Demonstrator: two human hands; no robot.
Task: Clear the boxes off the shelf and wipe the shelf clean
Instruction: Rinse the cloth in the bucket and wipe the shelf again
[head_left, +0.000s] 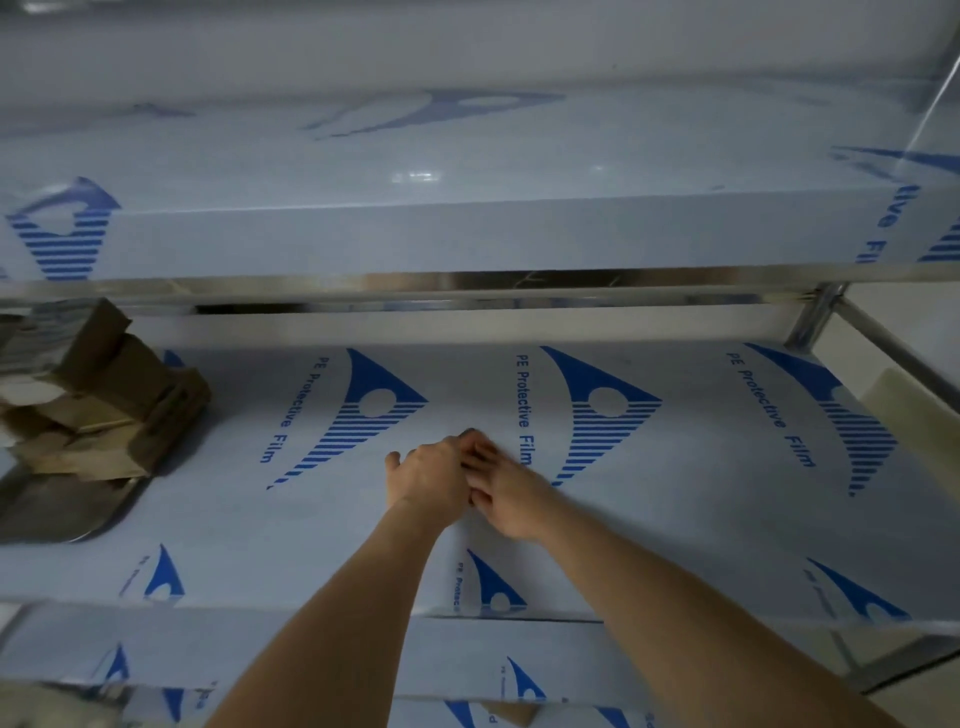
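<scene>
Hands met mid-shelf (675, 493): my left hand (431, 480) and right hand (501, 493) touched, fingers curled together over something dark, too hidden to identify. Boxes (98, 405) sat far left, cut off by frame edge.

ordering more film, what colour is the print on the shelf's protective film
Blue logos and lettering on the pale protective film, clearest in the head view.

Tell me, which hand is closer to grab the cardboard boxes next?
Probably the left hand. The cardboard boxes sit at the shelf's left end, on that hand's side. The right hand would have to cross over it.
</scene>
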